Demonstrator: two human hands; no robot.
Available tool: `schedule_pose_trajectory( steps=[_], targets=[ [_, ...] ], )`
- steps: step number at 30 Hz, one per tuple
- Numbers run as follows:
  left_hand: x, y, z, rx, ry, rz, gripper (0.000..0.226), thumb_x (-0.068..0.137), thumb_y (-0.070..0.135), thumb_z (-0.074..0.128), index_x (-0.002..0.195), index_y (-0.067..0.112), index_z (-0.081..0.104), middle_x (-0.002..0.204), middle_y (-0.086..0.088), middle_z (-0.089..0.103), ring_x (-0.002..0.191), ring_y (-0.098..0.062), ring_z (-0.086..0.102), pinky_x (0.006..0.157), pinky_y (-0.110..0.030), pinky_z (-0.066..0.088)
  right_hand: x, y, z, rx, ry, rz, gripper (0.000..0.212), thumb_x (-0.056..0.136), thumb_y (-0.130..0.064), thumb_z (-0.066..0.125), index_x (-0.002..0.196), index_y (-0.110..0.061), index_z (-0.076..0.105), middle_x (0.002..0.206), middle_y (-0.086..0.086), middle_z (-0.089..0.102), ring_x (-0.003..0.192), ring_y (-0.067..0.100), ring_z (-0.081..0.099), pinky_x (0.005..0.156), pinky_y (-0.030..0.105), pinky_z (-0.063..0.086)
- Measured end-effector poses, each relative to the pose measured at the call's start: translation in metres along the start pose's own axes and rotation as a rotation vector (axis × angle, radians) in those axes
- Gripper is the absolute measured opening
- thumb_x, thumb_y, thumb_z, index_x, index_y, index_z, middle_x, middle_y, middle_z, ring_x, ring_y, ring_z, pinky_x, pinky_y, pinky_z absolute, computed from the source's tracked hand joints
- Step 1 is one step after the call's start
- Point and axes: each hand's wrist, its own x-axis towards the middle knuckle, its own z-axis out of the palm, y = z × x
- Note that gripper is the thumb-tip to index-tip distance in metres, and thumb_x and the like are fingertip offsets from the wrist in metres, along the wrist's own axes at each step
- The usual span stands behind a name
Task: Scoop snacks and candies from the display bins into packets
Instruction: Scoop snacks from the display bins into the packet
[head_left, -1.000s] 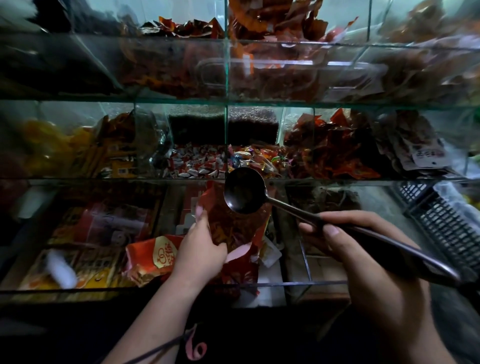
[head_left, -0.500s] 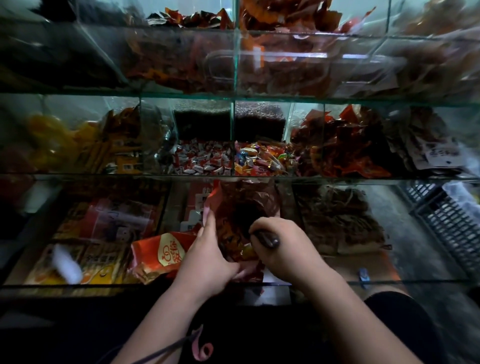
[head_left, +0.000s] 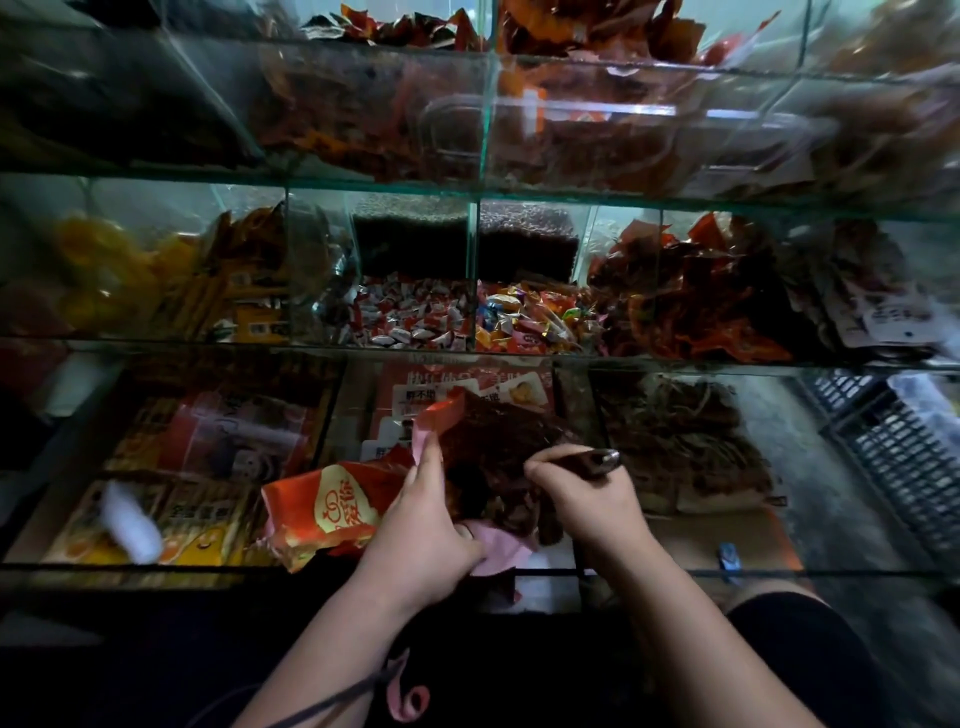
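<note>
My left hand (head_left: 423, 530) holds a red packet (head_left: 332, 506) with a round gold emblem, pinching its open mouth upward above the front bin. My right hand (head_left: 584, 493) grips the dark handle of a metal scoop (head_left: 597, 459); the handle end sticks out to the right and the bowl is down inside the packet's mouth, hidden. Dark brown snack pieces (head_left: 498, 447) show at the opening. Behind, on the middle shelf, lie white-and-red wrapped candies (head_left: 410, 317) and multicoloured wrapped candies (head_left: 524, 319).
Glass bins (head_left: 475, 234) in three tiers fill the view, with reddish snack packs (head_left: 691, 296) at the right and yellow packs (head_left: 228, 291) at the left. A dark plastic crate (head_left: 904, 452) stands at the far right. A glass front edge (head_left: 779, 571) runs across near my wrists.
The scoop was held up with its bowl above the packet; my right hand has since swung left and down, putting the bowl into the packet. My left hand kept holding the packet open.
</note>
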Motion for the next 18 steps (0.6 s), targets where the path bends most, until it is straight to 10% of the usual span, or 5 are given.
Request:
schedule_pose_trajectory(
  steps=[8, 13, 18],
  targets=[
    [0.004, -0.007, -0.021, -0.084, -0.022, -0.078, 0.147, 0.047, 0.056, 0.084, 0.159, 0.032, -0.008, 0.167, 0.010, 0.008, 0.148, -0.014, 0.028, 0.116, -0.033, 0.034, -0.030, -0.028, -0.029, 0.551, 0.062, 0.152, 0.029, 0.093, -0.007, 0.066, 0.067, -0.016, 0.075, 0.071, 0.014, 0.075, 0.071, 0.040, 0.077, 0.055, 0.034, 0.060],
    [0.007, -0.010, -0.028, -0.058, 0.110, -0.040, 0.102, 0.076, 0.060, 0.076, 0.158, 0.028, 0.024, 0.158, 0.004, 0.037, 0.142, -0.016, 0.038, 0.115, -0.035, 0.036, -0.043, -0.037, -0.054, 0.656, 0.067, 0.171, 0.019, 0.096, -0.007, 0.061, 0.077, -0.011, 0.064, 0.066, 0.008, 0.071, 0.079, 0.045, 0.076, 0.059, 0.038, 0.063],
    [0.010, 0.000, -0.025, -0.026, 0.166, 0.008, 0.076, 0.093, 0.056, 0.059, 0.157, 0.028, 0.028, 0.163, 0.009, 0.024, 0.148, -0.013, 0.026, 0.118, -0.034, 0.028, -0.058, -0.049, -0.069, 0.685, 0.022, 0.124, 0.021, 0.096, -0.006, 0.057, 0.076, -0.010, 0.064, 0.067, 0.010, 0.068, 0.077, 0.045, 0.076, 0.065, 0.043, 0.065]
  ],
)
